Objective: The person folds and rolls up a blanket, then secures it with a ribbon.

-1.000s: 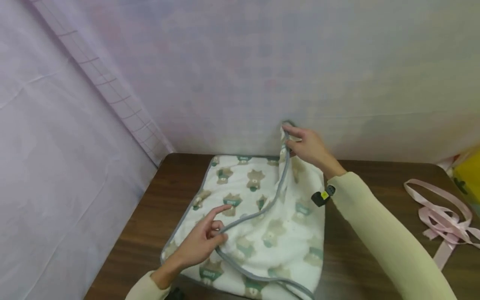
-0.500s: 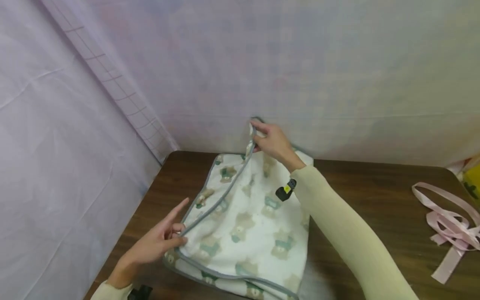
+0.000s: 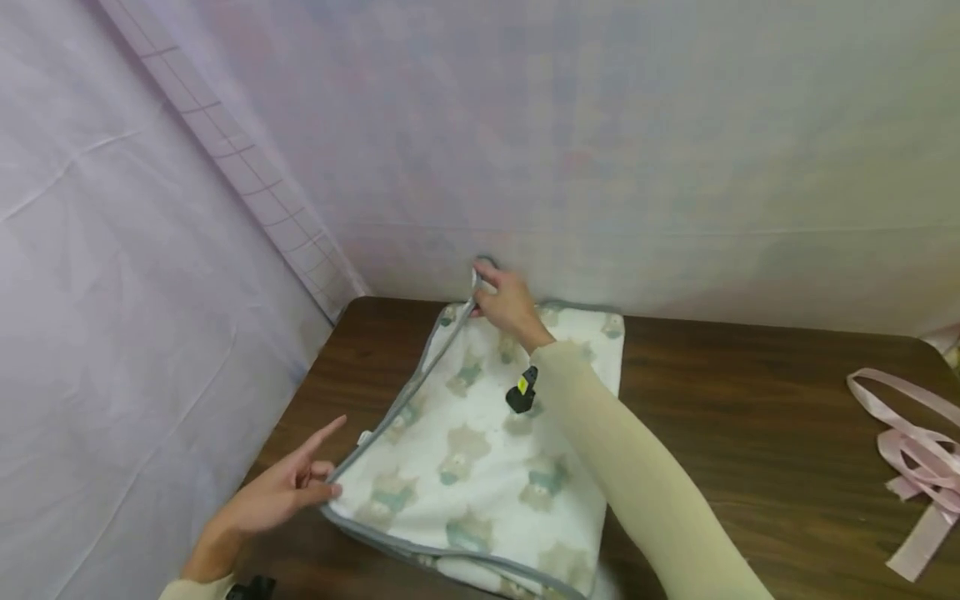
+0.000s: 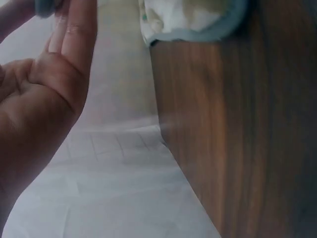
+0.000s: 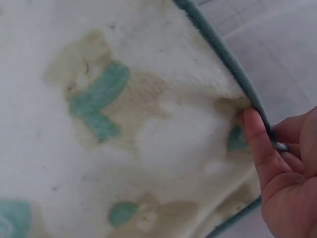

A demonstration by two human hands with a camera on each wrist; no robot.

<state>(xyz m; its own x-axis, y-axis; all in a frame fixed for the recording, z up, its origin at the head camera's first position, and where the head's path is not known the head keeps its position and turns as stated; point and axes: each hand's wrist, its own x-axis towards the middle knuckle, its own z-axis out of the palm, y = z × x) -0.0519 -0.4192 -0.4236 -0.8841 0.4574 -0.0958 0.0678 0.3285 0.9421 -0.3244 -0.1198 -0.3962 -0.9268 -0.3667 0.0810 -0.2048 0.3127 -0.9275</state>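
Note:
A white fleece blanket [image 3: 495, 450] with faded bear prints and grey-green edging lies folded on the table, its upper layer drawn over to the left. My left hand [image 3: 273, 492] pinches the near left corner between thumb and curled fingers, with the index finger pointing away. At the far left corner, my right hand [image 3: 506, 304] grips the edging. The right wrist view shows the thumb on the face of the blanket [image 5: 163, 134] and the fingers behind its border. In the left wrist view the left hand [image 4: 49, 84] shows at the upper left, its fingertips mostly cut off.
The table [image 3: 735, 417] is dark wood grain. Pink ribbon [image 3: 918, 458] lies loosely looped at its right side. White sheeting [image 3: 585, 150] hangs behind the table, and another white sheet [image 3: 112, 333] hangs along the left.
Both hands have moved left, carrying the blanket's upper edge across to the left side of the lower layer. The right hand has also come down slightly.

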